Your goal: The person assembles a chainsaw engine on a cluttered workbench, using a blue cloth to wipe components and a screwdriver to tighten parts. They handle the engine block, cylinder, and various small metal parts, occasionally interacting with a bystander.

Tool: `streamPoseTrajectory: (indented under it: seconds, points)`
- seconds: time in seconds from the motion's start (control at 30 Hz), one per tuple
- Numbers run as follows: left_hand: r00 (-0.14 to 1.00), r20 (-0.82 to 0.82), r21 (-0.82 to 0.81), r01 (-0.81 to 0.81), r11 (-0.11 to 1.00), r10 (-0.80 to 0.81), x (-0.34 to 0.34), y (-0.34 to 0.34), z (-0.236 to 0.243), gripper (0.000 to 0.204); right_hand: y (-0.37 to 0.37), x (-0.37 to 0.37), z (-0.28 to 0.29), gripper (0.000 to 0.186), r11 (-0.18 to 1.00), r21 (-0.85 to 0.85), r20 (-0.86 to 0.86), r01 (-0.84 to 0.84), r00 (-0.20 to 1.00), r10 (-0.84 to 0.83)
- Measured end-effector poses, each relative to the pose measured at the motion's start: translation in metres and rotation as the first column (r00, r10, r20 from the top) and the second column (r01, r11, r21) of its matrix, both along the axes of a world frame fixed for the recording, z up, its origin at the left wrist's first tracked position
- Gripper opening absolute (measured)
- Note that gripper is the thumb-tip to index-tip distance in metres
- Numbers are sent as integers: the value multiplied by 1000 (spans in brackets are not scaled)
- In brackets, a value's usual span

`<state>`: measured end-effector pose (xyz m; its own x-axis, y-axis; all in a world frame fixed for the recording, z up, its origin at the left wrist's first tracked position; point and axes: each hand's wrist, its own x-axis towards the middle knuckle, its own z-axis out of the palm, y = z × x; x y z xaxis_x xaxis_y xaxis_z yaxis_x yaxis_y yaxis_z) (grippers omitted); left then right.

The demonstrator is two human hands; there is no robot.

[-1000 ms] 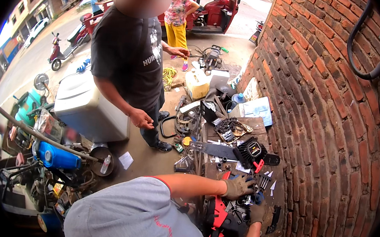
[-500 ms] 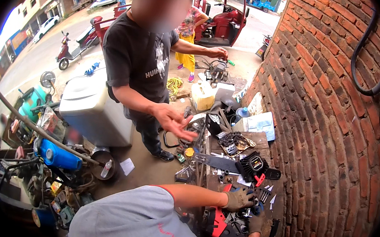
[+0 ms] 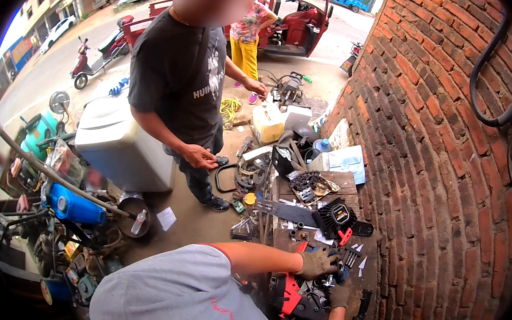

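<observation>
My left hand (image 3: 318,263) is in a dark olive work glove, fingers curled over small silver metal parts (image 3: 324,282) on a dark wooden bench (image 3: 357,315). My right hand (image 3: 339,294), also gloved, is closed just below and right of the left at those parts; what it grips is partly hidden. Under and beside them lies a red-and-black chainsaw body (image 3: 289,297). Beyond my hands are a black finned cover (image 3: 334,211) with a red handle (image 3: 344,236), a long guide bar (image 3: 282,211), bolts, paper scraps and a greasy chain pile (image 3: 306,180).
A person (image 3: 175,74) in a dark T-shirt stands across the bench; another in yellow trousers (image 3: 245,55) stands behind. A brick wall (image 3: 431,175) bounds the right. At left are a white appliance (image 3: 120,142), a blue tank (image 3: 72,205) and clutter. A red three-wheeler (image 3: 291,32) is outside.
The standing person's near hand reached out with open palm half a second ago and is now lowered; their far hand has also dropped. My hands remain at the metal parts.
</observation>
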<state>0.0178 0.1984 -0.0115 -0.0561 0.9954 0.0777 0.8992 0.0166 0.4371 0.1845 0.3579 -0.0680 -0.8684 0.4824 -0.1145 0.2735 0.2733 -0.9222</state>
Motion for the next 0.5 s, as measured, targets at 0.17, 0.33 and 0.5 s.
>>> streamPoseTrajectory:
  seconds: [0.17,0.33,0.5]
  points:
    - [999,-36,84,9,996,-6,0,8,-11,64,-22,-6,64,50,922,371,351,106,904,-245]
    - [999,-1,36,-37,999,37,-10,-3,0,60,-32,-14,150,44,912,409,454,41,857,-243]
    - [999,-54,144,13,989,-6,-8,8,-2,50,12,61,88,60,796,475,358,376,744,-565]
